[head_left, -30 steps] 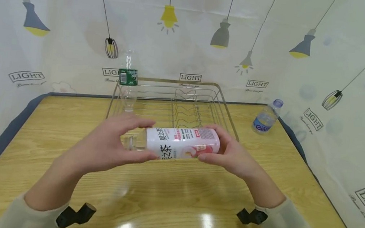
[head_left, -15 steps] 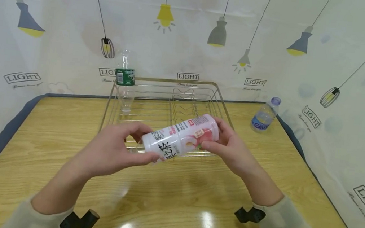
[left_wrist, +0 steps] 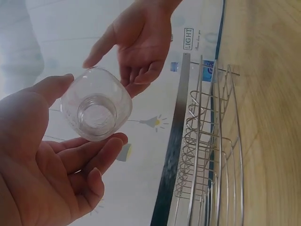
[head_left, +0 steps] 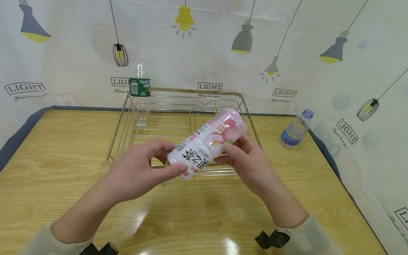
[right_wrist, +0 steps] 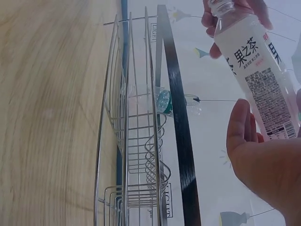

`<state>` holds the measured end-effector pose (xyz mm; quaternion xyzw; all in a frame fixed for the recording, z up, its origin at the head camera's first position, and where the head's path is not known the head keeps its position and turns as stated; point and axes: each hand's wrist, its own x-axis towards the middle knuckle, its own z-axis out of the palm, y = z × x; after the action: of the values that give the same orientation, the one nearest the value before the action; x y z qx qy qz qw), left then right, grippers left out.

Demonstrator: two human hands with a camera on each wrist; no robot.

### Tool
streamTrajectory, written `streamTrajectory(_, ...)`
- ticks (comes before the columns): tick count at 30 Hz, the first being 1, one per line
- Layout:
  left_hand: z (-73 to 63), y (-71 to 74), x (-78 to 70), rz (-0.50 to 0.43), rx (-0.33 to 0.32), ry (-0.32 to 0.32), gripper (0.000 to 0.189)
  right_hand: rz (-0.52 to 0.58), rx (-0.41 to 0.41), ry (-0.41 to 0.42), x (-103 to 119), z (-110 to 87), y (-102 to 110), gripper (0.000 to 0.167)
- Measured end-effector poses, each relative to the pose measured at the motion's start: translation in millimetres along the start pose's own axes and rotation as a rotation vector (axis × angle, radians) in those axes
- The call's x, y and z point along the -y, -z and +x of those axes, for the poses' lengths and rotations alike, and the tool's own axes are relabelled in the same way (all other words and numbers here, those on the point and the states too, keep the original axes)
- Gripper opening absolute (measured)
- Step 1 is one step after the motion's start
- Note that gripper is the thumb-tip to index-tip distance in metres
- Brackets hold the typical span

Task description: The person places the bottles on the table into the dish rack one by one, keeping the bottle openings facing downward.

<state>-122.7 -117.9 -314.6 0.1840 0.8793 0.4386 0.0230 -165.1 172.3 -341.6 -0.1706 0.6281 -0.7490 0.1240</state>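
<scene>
A clear plastic drink bottle (head_left: 206, 140) with a white and pink peach label is held tilted above the front of the wire rack. Its base end points up and to the right. My left hand (head_left: 138, 170) grips the neck end between thumb and fingers. Around the base half, the thumb and fingers of my right hand (head_left: 255, 168) hold the label. In the left wrist view the clear shoulder and neck of the bottle (left_wrist: 97, 110) face the camera. The right wrist view shows black characters and a code block on the label.
A wire dish rack (head_left: 178, 90) stands on the wooden table (head_left: 56, 195) behind my hands. A clear bottle with a green label (head_left: 140, 87) is upright at the rack's back left. To the right, a small blue-labelled bottle (head_left: 292, 136) stands on the table by the patterned cloth backdrop.
The peach-label bottle has turned from level to steeply tilted, base end up. My left hand has shifted right, while my right hand still holds the base half.
</scene>
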Motion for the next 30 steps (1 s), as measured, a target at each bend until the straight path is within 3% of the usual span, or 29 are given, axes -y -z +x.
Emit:
streamTrajectory(8, -0.4, -15.4, 8.4, -0.091, 0.099, 0.025, 0.057, -0.051, -0.011, 0.068, 4.4, -1.7, -1.2, 0.055)
streamTrajectory(11, 1.1, -21.1, 12.1, -0.146, 0.117, 0.007, 0.063, -0.064, -0.007, 0.084, 6.7, -2.5, -2.5, 0.057)
streamTrajectory(17, 3.5, -31.1, 18.0, -0.250, 0.143, -0.029, 0.055, -0.110, 0.014, 0.067, 9.9, -2.8, -6.2, 0.063)
streamTrajectory(22, 2.9, -38.0, 19.2, -0.274, 0.142, -0.012, 0.059, -0.138, 0.045, 0.069, 11.4, -2.5, -10.2, 0.067)
streamTrajectory(30, 1.2, -39.3, 26.0, -0.255, 0.082, -0.036, 0.059, -0.195, 0.034, 0.103, 17.1, 1.3, -15.4, 0.064)
